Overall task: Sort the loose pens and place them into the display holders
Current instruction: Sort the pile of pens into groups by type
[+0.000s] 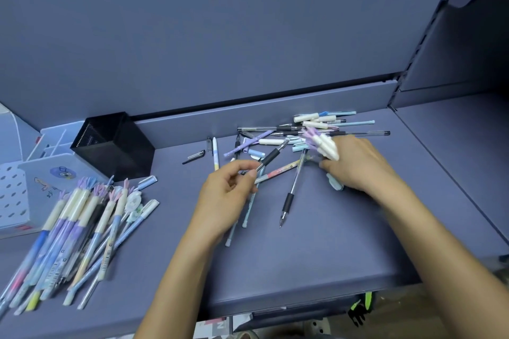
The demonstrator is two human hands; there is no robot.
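Note:
A heap of loose pens [305,129] lies at the back of the blue-grey shelf. My left hand [223,195] pinches a clear pen with a black grip [271,157] between thumb and fingers, and several slim pens stick out below its palm. My right hand [358,165] grips a bunch of pens with cream caps and purple tops [322,143] just right of the heap. A sorted pile of pastel pens [80,228] lies at the front left. A black mesh holder [113,143] stands at the back left, beside pale plastic holders [33,176].
Another black-grip pen [292,192] lies loose between my hands. A detached black clip cap [194,156] and a white pen [215,153] lie left of the heap. The shelf's back wall [220,36] rises behind, with a slotted upright [413,58] at right.

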